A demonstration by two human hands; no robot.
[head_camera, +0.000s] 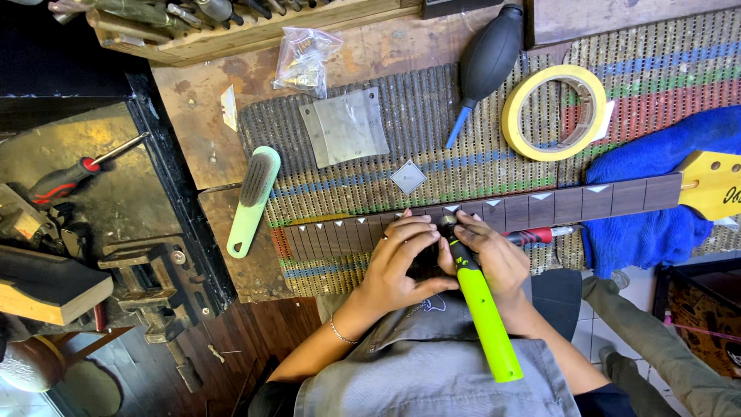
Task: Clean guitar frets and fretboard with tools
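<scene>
Centre of frame: guitar neck [540, 207] lies across the striped mat [432, 131] on the desk. Left hand [397, 259] — fingers curled, pressing the fretboard. Right hand [494, 259] — closed round a green-handled tool [482, 309], tip on the fretboard; blue cloth [656, 193] under the headstock, right

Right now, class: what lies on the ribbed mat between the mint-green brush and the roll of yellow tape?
In the head view, between the brush and the tape roll lie a clear plastic sheet and a small square metal plate, both on the ribbed mat.
</scene>
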